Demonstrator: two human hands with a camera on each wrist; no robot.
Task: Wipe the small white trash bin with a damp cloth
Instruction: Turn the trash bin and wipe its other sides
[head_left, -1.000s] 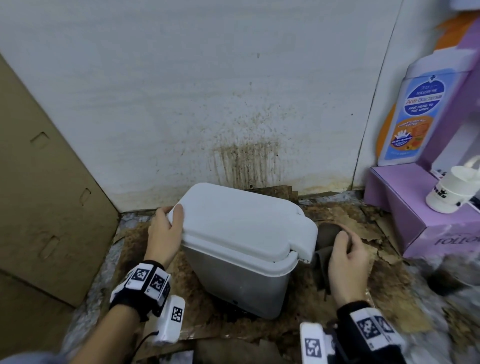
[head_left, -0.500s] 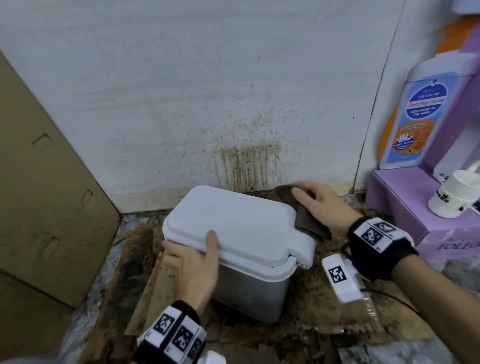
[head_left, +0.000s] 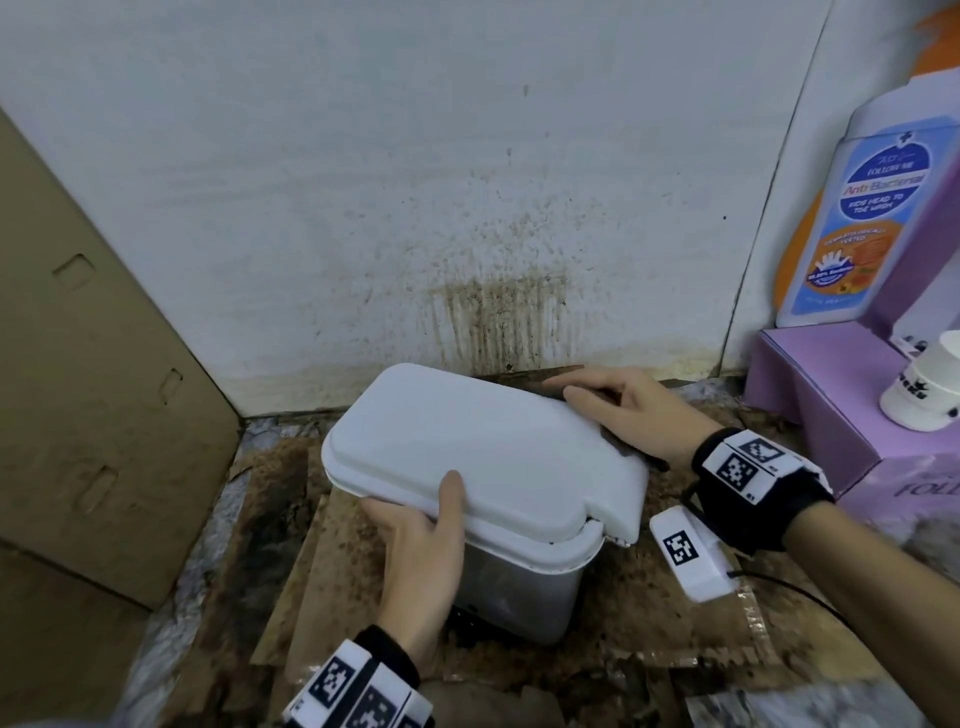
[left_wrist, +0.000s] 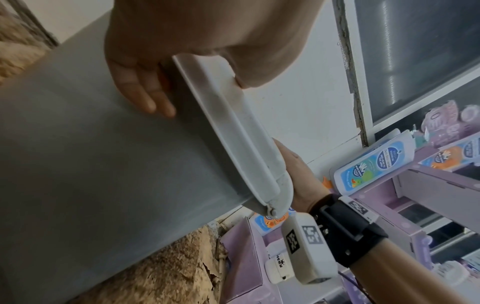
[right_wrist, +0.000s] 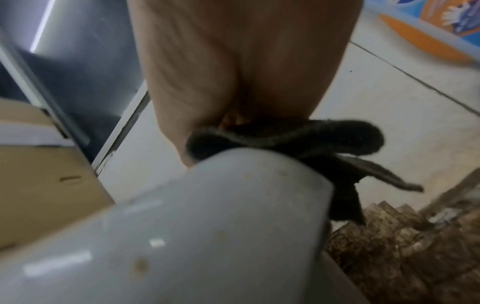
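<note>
Cloth (head_left: 613, 434) slid back, under right fingers (head_left: 582, 387).

Evenly, softly lit from overhead in the head view, with faint shadows and bent lines toward the edges. Dimmer and greyer in the left wrist view. Heavily blurred, unfocused close foreground in the right wrist view.

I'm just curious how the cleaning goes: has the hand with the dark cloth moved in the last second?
Yes. The right hand carried the cloth from the bin's right side round to its back edge, near the stained wall.
</note>
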